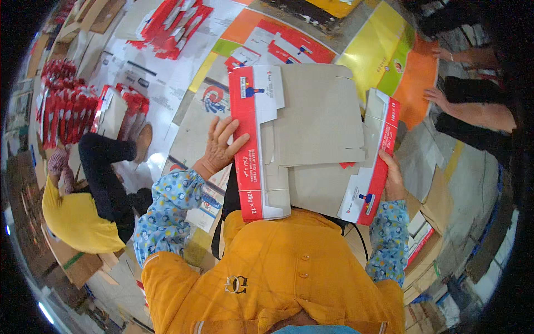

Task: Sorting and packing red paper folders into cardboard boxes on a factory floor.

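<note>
The head view shows a flat carton (311,139) held over the person's lap, the left hand (219,147) spread against its red side flap and the right hand (392,175) gripping the opposite flap's edge. With so light a hold, the half-folded board could likely spring open or slip sideways.

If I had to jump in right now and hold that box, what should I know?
Left hand: open, flat against the red left flap of the carton.
Right hand: gripping the red right flap from outside.
Carton: a flattened cardboard blank, brown inside facing up, held across the lap, both side flaps partly raised.
Done: the side flaps are lifted.
Left: the carton is not yet a box; the middle panels still lie flat.
Nearby: more flat printed sheets cover the floor; a seated person in yellow is at the left, and another person's hands are at the upper right.
</note>
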